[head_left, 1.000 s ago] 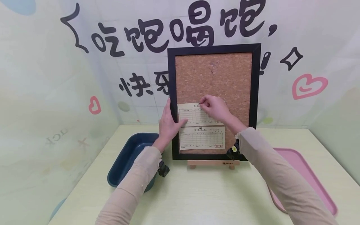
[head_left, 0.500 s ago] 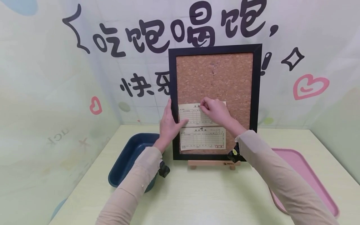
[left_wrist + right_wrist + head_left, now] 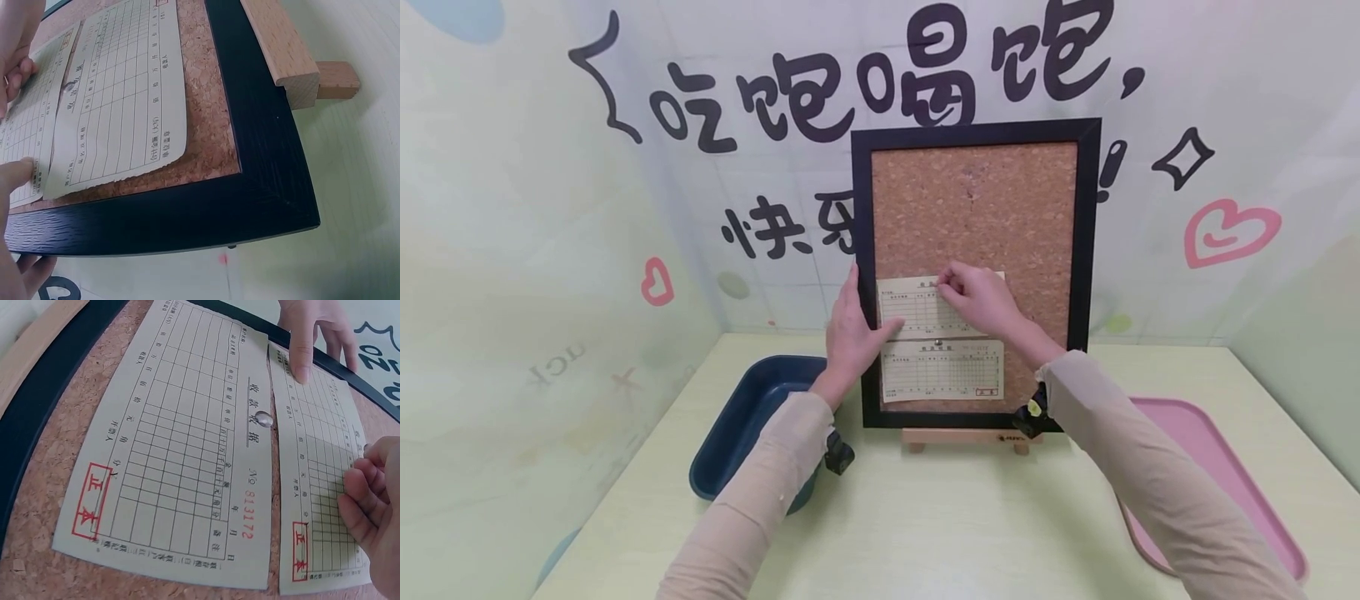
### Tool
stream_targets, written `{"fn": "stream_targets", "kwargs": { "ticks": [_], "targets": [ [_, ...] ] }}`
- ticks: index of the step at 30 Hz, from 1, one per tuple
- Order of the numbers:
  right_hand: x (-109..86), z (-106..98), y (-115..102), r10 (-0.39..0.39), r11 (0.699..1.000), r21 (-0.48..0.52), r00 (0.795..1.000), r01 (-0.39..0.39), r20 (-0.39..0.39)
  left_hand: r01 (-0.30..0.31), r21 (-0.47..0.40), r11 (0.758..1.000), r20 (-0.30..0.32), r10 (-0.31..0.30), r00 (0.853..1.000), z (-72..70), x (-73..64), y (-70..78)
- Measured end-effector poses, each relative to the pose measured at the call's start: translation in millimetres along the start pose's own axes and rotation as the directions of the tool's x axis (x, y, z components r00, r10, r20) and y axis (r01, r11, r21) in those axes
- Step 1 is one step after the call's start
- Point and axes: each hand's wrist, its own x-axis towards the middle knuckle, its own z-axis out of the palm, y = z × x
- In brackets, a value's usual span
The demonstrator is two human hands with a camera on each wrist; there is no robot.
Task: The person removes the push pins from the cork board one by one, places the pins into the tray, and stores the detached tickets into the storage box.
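Note:
A black-framed cork board [image 3: 977, 208] stands upright on a small wooden easel. Two printed receipt slips lie one above the other on its lower left. The lower receipt [image 3: 943, 375] is held by a silver thumbtack [image 3: 264, 419] at its top middle. My left hand [image 3: 852, 335] grips the board's left side, fingers behind the frame and thumb [image 3: 22, 171] pressing the upper receipt [image 3: 913, 308] near its lower left corner. At that slip's top middle, my right hand [image 3: 981, 296] pinches with curled fingers; the tack at its fingertips is hidden now.
A dark blue basin [image 3: 715, 454] sits on the table left of the board, partly behind my left sleeve. To the right lies a pink tray [image 3: 1217, 467], partly under my right forearm. Behind the board hangs a white backdrop [image 3: 775, 292] with black lettering.
My right fingertips have edged slightly down at the upper receipt's top, and the small spot seen at their tips earlier is now covered. My left hand keeps its hold.

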Motion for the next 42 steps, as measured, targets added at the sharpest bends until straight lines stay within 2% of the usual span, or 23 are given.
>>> {"fn": "stream_targets", "kwargs": {
  "ticks": [5, 12, 17, 20, 24, 26, 33, 37, 42],
  "targets": [
    [-4.7, -2, 6, 0.032, 0.998, 0.063, 0.999, -0.032, 0.003, -0.029, 0.062, 0.998, -0.019, 0.031, 0.999, -1.9, 1.3, 0.9],
    [-12.6, -4, 12, 0.048, 0.993, 0.11, 0.999, -0.048, 0.007, -0.097, 0.124, 0.988, -0.093, 0.108, 0.99, -2.3, 6.2, -4.1],
    [-18.9, -5, 15, 0.054, 0.992, 0.113, 0.998, -0.056, 0.02, -0.174, 0.152, 0.973, -0.143, 0.195, 0.97, -4.4, 8.9, -6.7],
    [-22.7, -6, 17, 0.054, 0.991, 0.124, 0.998, -0.057, 0.024, -0.245, 0.187, 0.951, -0.153, 0.274, 0.949, -6.5, 11.6, -6.7],
    [-26.0, -8, 18, 0.052, 0.989, 0.136, 0.998, -0.054, 0.019, -0.339, 0.252, 0.906, -0.11, 0.375, 0.921, -9.6, 15.9, -4.6],
    [-27.0, -8, 18, 0.053, 0.989, 0.139, 0.998, -0.055, 0.018, -0.365, 0.264, 0.893, -0.077, 0.397, 0.915, -11.0, 18.0, -3.2],
    [-28.0, -8, 20, 0.074, 0.987, 0.139, 0.996, -0.079, 0.04, -0.385, 0.215, 0.897, 0.017, 0.391, 0.92, -16.3, 23.9, 1.0],
    [-27.9, -8, 21, 0.083, 0.986, 0.14, 0.995, -0.089, 0.048, -0.386, 0.215, 0.897, 0.054, 0.384, 0.922, -18.1, 27.1, 1.6],
    [-27.6, -8, 21, 0.078, 0.985, 0.149, 0.996, -0.082, 0.033, -0.367, 0.225, 0.903, 0.094, 0.355, 0.93, -20.6, 30.8, 4.8]
  ]
}}
